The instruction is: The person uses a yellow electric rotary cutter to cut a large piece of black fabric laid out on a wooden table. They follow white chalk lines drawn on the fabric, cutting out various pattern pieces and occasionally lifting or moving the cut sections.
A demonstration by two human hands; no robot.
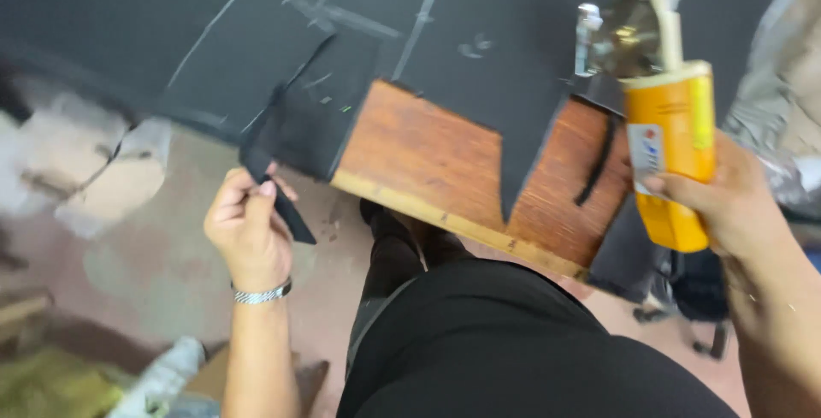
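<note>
The person's left hand [248, 230] pinched a dangling strip of black sheet material [282, 204] between thumb and forefinger, the other fingers curled in beside them. The strip hung off the near-left edge of a large black sheet marked with chalk lines [282, 50], which lay over a reddish-brown wooden board with a pale front edge [436, 170]. The right hand [727, 204] was wrapped around an orange-yellow cylindrical can with a cream nozzle [671, 144], fingers closed on its body, held upright beside the board's right end.

Risks, as judged:
- The strip looked partly cut through; a hard pull could tear it off crooked or drag the whole sheet off the board.
- The can was gripped low, top-heavy; a tilt could spill or spray onto the sheet or the black trousers [513, 341] below.
- The frame was motion-blurred, so the shiny object [620, 33] behind the nozzle was possibly a metal lid or tool; unclear.
- The board overhung the lap; 1 shift of the knees could tip it.
</note>
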